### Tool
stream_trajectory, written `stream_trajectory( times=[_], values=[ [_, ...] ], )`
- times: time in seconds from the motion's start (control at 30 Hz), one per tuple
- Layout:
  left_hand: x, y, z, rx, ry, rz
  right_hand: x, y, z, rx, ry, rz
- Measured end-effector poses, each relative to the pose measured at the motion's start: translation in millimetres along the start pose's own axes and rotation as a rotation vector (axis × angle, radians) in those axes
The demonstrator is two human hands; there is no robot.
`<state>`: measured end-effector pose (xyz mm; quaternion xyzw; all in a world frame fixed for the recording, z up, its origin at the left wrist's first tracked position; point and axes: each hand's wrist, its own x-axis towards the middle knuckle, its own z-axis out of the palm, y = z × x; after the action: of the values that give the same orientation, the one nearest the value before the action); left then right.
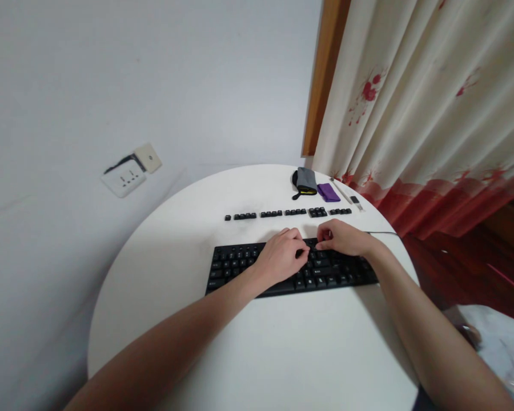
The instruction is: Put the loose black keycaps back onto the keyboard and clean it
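A black keyboard (317, 283) lies on the round white table (257, 354). My left hand (282, 254) is over its middle, thumb and forefinger curled together at the upper rows; whatever they grip is too small to make out. Close by on the right, my right hand (341, 237) bends over the keyboard's upper edge with fingers curled and the thumb low on the keys. Its fingertips hide anything between them. Beyond the keyboard runs a row of loose black keycaps (271, 214), set out in small groups.
At the table's far right lie a grey and black pouch (306, 180), a folded purple cloth (328, 192), a thin light-coloured stick-like tool (341, 191) and a small black-and-clear item (357, 202). A wall socket (124, 178) is on the left; a curtain (394, 131) hangs at right.
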<state>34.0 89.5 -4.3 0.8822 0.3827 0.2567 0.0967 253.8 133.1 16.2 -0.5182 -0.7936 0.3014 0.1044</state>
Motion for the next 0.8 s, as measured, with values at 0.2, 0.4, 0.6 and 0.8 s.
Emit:
stream_trajectory(
  times=[0.2,0.4,0.6,0.8],
  values=[
    [-1.2,4.2,-2.9,0.007,0.026,0.027,-0.8,3.0,-7.9,0.107,0.037,-0.053],
    [-1.3,8.2,-4.0,0.071,-0.067,0.052,-0.3,4.4,-2.2,0.085,-0.043,-0.038],
    [-1.6,11.9,-6.7,0.1,-0.132,0.052,7.1,7.2,-6.2,0.094,0.304,-0.052],
    [-3.7,15.7,-2.7,0.117,-0.28,0.107,17.7,13.1,-12.3,0.238,0.868,0.066]
  ],
)
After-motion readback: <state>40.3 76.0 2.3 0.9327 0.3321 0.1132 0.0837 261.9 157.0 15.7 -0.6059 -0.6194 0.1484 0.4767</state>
